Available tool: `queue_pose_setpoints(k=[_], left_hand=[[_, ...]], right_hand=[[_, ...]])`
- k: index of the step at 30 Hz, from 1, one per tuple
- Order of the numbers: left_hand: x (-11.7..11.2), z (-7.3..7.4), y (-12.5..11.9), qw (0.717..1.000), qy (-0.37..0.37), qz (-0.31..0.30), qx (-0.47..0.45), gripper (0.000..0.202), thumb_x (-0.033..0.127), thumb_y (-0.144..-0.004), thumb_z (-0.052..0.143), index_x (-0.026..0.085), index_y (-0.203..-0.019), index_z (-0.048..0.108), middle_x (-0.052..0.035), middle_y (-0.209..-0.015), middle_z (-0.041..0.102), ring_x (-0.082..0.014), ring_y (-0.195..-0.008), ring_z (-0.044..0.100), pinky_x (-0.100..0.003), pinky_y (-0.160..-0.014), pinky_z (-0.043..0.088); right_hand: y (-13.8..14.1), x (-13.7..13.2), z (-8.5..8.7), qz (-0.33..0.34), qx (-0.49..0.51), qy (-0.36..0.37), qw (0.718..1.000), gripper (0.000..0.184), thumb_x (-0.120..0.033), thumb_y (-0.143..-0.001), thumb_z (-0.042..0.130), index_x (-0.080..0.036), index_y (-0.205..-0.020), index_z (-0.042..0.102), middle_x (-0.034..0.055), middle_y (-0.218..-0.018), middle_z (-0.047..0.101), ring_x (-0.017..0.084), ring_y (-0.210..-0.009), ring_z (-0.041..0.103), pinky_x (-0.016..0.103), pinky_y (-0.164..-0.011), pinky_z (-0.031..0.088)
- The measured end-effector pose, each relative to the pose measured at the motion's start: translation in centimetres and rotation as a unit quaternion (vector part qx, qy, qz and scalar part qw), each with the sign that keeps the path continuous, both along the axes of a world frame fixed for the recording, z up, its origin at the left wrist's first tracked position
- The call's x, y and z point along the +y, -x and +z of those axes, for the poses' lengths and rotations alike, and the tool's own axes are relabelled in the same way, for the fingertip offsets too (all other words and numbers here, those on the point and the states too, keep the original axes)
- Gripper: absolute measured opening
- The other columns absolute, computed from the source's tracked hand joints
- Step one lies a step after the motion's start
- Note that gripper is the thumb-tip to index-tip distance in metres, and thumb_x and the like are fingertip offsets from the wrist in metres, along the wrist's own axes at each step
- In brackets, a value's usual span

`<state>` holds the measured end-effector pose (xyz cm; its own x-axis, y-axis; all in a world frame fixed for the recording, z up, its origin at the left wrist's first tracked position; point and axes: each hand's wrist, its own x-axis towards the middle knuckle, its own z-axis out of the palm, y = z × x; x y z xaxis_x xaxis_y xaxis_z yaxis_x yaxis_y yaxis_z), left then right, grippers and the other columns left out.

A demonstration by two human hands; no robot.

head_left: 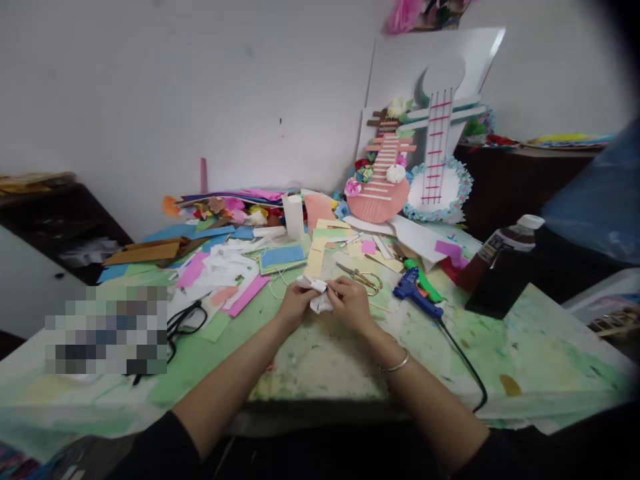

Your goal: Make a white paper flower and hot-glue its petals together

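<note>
Between my two hands, above the middle of the paint-stained table (340,363), is a small crumpled piece of white paper (321,303). My left hand (299,303) pinches its left side. Fingers of my right hand (349,300) close on its right side, and a small dark spot shows near the fingertips. Just beyond my right hand lie scissors (367,279) with gold handles. A blue glue gun (415,292) rests further right, its black cord running toward the front edge. Behind my left hand sits a blue paper rectangle (283,256).
White paper strips (225,263) and pink pieces (249,295) litter the left side, beside black glasses (187,320). A bottle of dark liquid (500,250) stands at right. Paper instrument models (377,193) lean at the back wall. A white roll (293,217) stands upright behind.
</note>
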<state>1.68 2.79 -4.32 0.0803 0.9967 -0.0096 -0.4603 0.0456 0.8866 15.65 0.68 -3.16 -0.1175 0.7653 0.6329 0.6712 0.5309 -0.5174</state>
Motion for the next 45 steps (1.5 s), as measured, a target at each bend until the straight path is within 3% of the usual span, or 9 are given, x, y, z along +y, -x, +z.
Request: queue_pose_setpoints(k=[6,13,32,40,45], left_hand=[[-1.0,-0.6,-0.2,0.999,-0.022,0.017,-0.016,0.024,0.014,-0.043,0.081,0.011,-0.065,0.071,-0.0024,-0.065,0.07,-0.0128,-0.06,0.06,-0.025,-0.064,0.046],[-2.3,-0.1,-0.5,0.999,-0.033,0.018,-0.018,0.024,0.016,-0.043,0.081,0.01,-0.064,0.071,-0.0037,-0.065,0.07,-0.0137,-0.059,0.06,-0.027,-0.063,0.046],[-2.4,0.2,-0.4,0.998,-0.068,0.004,-0.007,0.024,0.017,-0.047,0.081,0.011,-0.068,0.073,-0.004,-0.068,0.071,-0.0131,-0.061,0.06,-0.026,-0.065,0.046],[-2.4,0.2,-0.5,0.998,-0.062,0.016,-0.022,0.023,0.017,-0.043,0.081,0.012,-0.063,0.07,-0.0015,-0.064,0.068,-0.0119,-0.059,0.057,-0.025,-0.063,0.043],[-2.3,0.3,-0.6,0.997,-0.064,0.015,-0.031,0.024,0.018,-0.044,0.081,0.012,-0.065,0.07,-0.0021,-0.067,0.07,-0.013,-0.063,0.059,-0.027,-0.068,0.045]], right_hand=[[0.1,-1.0,-0.3,-0.02,-0.019,-0.011,1.0,0.024,-0.022,-0.085,0.052,-0.022,-0.082,0.076,0.0031,-0.075,0.069,0.012,-0.065,0.059,0.022,-0.06,0.038],[0.4,-2.4,-0.4,-0.048,-0.036,-0.054,0.997,0.022,-0.02,-0.084,0.053,-0.021,-0.082,0.075,0.0029,-0.074,0.069,0.012,-0.066,0.059,0.021,-0.06,0.037],[1.0,-2.7,-0.8,-0.097,-0.074,-0.147,0.981,0.021,-0.018,-0.087,0.052,-0.019,-0.084,0.073,0.0026,-0.071,0.066,0.012,-0.064,0.057,0.022,-0.059,0.036],[1.3,-3.0,-0.8,-0.123,-0.103,-0.135,0.978,0.025,-0.024,-0.09,0.049,-0.019,-0.079,0.072,0.004,-0.071,0.064,0.013,-0.064,0.053,0.025,-0.059,0.032],[1.4,-2.8,-0.7,-0.127,-0.114,-0.127,0.977,0.024,-0.022,-0.089,0.048,-0.018,-0.087,0.072,0.0054,-0.075,0.064,0.014,-0.069,0.054,0.026,-0.062,0.033]])
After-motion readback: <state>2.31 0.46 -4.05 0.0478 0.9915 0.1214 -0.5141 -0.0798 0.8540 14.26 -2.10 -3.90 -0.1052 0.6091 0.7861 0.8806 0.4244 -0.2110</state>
